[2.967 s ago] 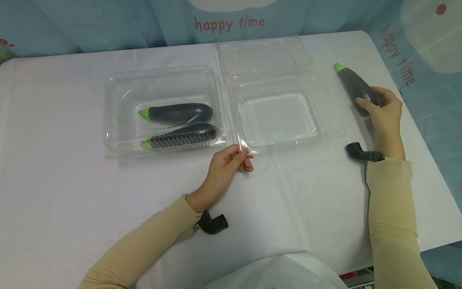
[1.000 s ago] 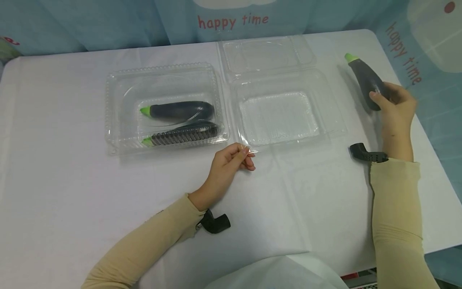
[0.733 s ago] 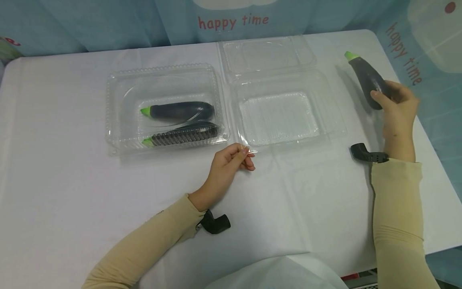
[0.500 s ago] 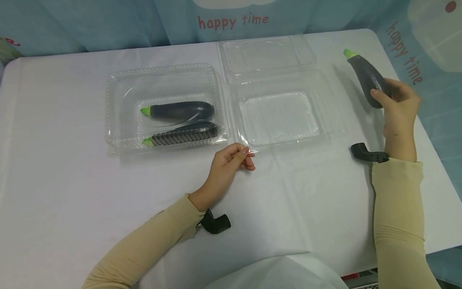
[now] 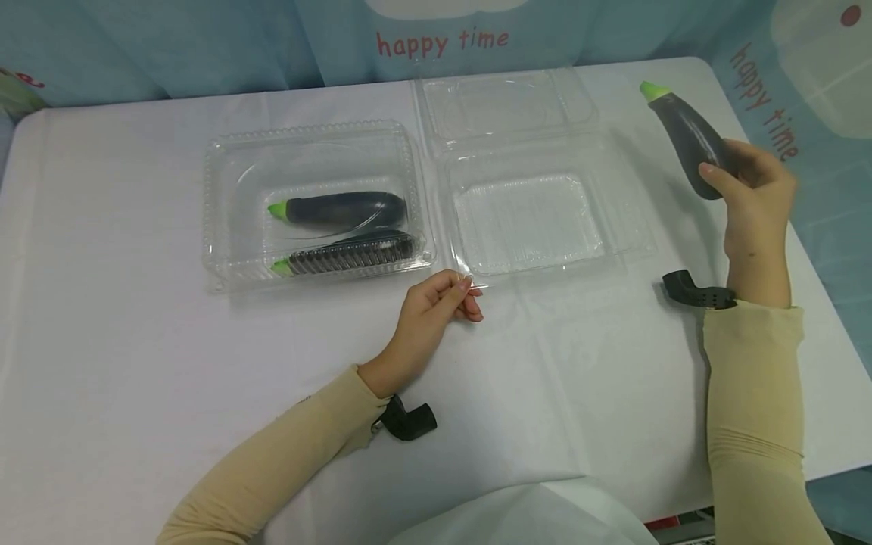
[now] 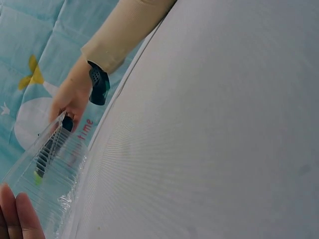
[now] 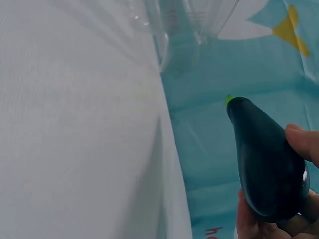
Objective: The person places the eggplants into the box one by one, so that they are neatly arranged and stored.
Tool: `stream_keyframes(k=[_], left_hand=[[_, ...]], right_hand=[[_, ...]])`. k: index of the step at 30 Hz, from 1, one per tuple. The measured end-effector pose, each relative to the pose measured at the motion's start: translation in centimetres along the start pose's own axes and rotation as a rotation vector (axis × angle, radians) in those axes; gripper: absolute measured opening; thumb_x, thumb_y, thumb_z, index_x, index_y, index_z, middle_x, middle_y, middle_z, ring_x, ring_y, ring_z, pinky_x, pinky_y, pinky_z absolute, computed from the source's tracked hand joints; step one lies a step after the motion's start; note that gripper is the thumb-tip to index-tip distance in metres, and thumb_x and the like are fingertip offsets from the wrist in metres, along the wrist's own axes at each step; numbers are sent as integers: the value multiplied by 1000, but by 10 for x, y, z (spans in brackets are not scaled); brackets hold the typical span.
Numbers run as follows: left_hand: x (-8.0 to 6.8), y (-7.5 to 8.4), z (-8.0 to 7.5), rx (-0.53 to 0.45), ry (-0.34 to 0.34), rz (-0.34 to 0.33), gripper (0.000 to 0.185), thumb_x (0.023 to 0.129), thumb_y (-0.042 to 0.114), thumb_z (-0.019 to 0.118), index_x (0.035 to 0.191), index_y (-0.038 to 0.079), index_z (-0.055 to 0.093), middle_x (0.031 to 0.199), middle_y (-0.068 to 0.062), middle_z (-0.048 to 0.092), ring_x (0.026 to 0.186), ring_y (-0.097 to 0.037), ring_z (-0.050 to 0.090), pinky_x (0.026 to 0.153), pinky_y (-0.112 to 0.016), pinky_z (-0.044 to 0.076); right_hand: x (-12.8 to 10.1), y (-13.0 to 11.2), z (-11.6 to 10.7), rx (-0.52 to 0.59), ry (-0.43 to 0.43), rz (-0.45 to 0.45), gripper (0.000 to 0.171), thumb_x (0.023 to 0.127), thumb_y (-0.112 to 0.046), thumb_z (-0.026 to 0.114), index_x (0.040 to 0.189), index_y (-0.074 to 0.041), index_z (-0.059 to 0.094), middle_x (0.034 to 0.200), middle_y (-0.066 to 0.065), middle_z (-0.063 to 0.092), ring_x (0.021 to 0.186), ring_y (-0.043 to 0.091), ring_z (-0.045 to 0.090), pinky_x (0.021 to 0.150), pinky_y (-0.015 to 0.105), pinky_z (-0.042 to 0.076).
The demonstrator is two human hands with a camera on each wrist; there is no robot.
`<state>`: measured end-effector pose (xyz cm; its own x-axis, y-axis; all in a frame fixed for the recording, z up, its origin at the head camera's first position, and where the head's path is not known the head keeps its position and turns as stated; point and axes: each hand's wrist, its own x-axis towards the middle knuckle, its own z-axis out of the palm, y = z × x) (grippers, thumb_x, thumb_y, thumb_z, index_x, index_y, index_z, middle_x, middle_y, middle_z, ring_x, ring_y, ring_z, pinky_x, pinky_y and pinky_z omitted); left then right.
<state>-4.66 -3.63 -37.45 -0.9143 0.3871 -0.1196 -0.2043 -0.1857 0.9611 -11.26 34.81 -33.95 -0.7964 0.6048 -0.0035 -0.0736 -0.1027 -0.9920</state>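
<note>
Right-hand grip point(image 5: 749, 193) around smooth, glossy, tapered eggplant point(image 5: 684, 138)

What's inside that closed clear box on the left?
Inside the closed clear box lie two eggplants, side by side, green tips pointing left. The nearer one is partly blurred by the box's ridged wall.

Bare table point(image 5: 123, 363) lies open in front of me and to my left. The closed clamshell point(image 5: 313, 204) with two eggplants blocks far left-centre. The open container point(image 5: 545, 212) sits beside it, tray unobstructed from above, its lid point(image 5: 504, 102) lying behind it.
</note>
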Motion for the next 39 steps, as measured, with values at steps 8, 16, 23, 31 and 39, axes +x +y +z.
stream_keyframes(k=[8, 16, 23, 31, 39], left_hand=[[0, 0, 0, -6, -6, 6, 18, 98, 2, 48, 93, -12, 58, 75, -7, 62, 72, -14, 63, 76, -38, 56], [1, 1, 1, -3, -3, 0, 17, 98, 1, 48, 93, -12, 58, 74, -6, 62, 71, -14, 63, 76, -37, 56], [1, 1, 0, 0, -5, 1, 19, 99, 3, 48, 93, -11, 58, 74, -6, 62, 71, -14, 63, 76, -38, 56], [1, 0, 0, 2, -2, -6, 18, 98, 3, 48, 93, -11, 58, 75, -7, 62, 71, -14, 63, 76, -37, 55], [1, -1, -1, 4, -3, -7, 19, 98, 5, 49, 93, -10, 59, 75, -8, 62, 72, -15, 64, 76, -37, 55]], right_hand=[[-5, -4, 9, 59, -65, -77, 37, 70, 19, 72, 105, 6, 69, 104, 13, 65, 102, 22, 59, 85, 23, 48], [-14, -10, 19, 42, -125, -120, 36, 71, 20, 71, 104, 7, 69, 104, 15, 65, 100, 24, 60, 86, 24, 48], [-19, -13, 24, 16, -177, -147, 36, 72, 19, 70, 106, 7, 68, 106, 16, 65, 101, 25, 60, 85, 23, 49], [-27, -14, 31, 82, -272, -180, 37, 71, 23, 69, 106, 14, 65, 101, 18, 66, 96, 27, 60, 81, 25, 50], [-35, -16, 38, 53, -357, -170, 38, 72, 23, 68, 109, 14, 64, 104, 16, 65, 99, 26, 58, 83, 24, 48]])
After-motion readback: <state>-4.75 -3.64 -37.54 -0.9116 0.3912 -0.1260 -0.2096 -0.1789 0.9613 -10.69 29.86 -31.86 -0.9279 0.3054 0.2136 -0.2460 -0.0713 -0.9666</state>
